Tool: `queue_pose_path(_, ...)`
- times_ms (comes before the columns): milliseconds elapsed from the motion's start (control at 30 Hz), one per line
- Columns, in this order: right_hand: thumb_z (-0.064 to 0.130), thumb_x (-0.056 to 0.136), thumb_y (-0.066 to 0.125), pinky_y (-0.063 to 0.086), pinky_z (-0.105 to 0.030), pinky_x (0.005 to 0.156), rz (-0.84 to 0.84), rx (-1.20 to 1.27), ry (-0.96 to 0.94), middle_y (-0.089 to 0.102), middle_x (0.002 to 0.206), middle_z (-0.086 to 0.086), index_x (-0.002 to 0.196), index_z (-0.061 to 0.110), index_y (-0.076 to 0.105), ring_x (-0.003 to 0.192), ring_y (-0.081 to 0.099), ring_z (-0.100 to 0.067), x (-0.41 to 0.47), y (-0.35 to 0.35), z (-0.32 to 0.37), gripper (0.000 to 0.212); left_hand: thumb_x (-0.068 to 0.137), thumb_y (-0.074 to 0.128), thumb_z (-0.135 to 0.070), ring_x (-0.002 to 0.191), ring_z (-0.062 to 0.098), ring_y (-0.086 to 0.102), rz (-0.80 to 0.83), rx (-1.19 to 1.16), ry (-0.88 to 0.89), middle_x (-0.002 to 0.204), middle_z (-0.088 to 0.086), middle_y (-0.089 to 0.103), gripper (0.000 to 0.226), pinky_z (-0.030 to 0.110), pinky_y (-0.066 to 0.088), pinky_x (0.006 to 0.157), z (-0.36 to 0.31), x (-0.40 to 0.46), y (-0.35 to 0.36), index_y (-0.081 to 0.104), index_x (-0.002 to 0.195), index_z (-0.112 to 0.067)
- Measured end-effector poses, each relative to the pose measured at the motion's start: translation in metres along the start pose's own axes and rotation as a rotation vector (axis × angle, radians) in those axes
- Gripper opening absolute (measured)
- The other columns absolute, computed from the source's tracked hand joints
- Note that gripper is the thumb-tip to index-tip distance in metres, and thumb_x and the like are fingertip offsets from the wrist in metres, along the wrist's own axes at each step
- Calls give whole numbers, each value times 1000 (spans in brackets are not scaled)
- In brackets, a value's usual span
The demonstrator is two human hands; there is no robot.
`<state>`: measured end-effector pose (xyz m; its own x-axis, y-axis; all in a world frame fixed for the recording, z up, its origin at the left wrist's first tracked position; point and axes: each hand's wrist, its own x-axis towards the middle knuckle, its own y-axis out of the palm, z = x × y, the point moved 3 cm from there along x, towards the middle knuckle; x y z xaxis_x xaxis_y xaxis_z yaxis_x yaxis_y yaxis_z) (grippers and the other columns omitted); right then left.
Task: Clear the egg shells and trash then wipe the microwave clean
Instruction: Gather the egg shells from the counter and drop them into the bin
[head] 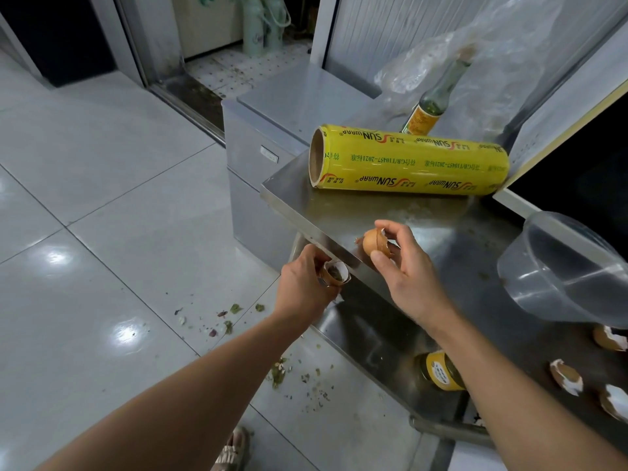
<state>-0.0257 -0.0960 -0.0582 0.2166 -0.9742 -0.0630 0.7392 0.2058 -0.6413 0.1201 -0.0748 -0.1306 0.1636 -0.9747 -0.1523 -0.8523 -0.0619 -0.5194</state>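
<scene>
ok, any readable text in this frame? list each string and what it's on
"SUNWRAP": repeated along the yellow cling film roll, upside down to the camera.
"GB/T10457-2021": same roll, middle band; the characters beside it are too small to read.
Green bottle label: blurred.
Yellow-labelled jar: unreadable.

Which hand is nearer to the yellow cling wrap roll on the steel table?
Right. The right hand holds an egg shell above the steel table, just in front of the cling wrap roll. The left hand grips another shell half off the table's edge, farther away.
</scene>
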Motion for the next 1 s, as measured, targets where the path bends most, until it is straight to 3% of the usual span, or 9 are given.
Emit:
queue_pose_path(400, 21, 94, 52, 39, -9, 85, 82, 6, -17, 54, 124, 5, 128, 33, 41, 110, 55, -8, -8, 11, 7, 37, 71, 80, -17, 84, 14, 60, -46, 0, 6, 97, -1, 66, 41, 21, 51, 71, 1, 1, -2, 53, 102, -17)
queue_pose_path(700, 19, 95, 52, 43, -9, 85, 105, 37, -20, 54, 124, 3, 128, 32, 42, 110, 55, -7, -15, 14, 11, 37, 72, 80, -22, 80, 15, 62, -35, -1, 28, 91, -1, 66, 39, 26, 55, 69, 3, 4, -1, 47, 92, -24)
queue_pose_path(1000, 16, 93, 53, 39, -11, 87, 9, 49, -12, 54, 119, 6, 128, 29, 45, 108, 55, -7, -17, 9, 10, 39, 69, 81, -16, 79, 11, 58, -17, -15, 34, 91, -4, 64, 38, 7, 40, 58, -1, -1, -11, 53, 96, -18)
